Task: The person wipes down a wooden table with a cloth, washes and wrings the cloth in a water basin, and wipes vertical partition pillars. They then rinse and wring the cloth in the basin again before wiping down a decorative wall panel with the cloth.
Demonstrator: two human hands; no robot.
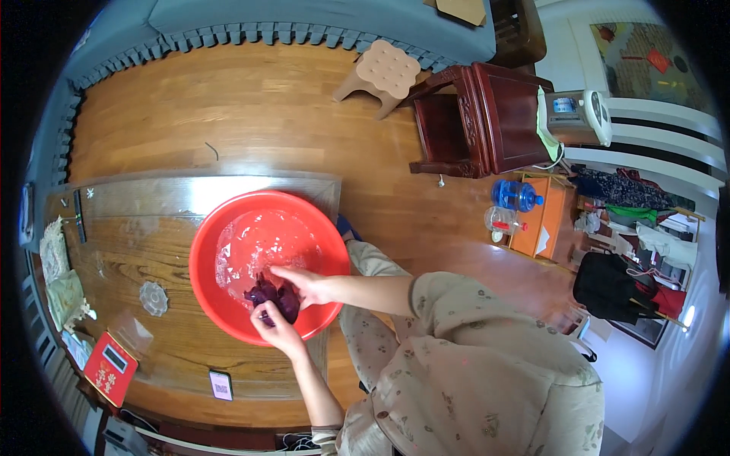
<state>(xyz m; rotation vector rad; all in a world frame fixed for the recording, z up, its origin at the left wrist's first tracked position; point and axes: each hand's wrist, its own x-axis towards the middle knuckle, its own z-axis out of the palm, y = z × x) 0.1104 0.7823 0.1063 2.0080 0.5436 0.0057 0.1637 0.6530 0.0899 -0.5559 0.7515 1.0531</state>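
Observation:
A crumpled dark purple cloth (pixel 277 298) is bunched between my two hands over the near part of a round red basin (pixel 209 292). My left hand (pixel 278 331) closes on the cloth's lower side, its thumb and fingers pinching the fabric. From the other side my right hand (pixel 306 286) cups the bunch, with the thumb stretched along its top. Clear water (pixel 270 235) with bright glints and some bubbles lies in the basin. Folds of the cloth hide some of my fingers.
Under the basin is a wooden table (pixel 175 334) carrying a phone (pixel 221 384), a red desk calendar (pixel 111 368), a clear glass dish (pixel 153 298) and a folded cloth (pixel 65 300). A beige stool (pixel 388 67), a dark wooden chair (pixel 449 125) and water bottles (pixel 515 196) stand beyond.

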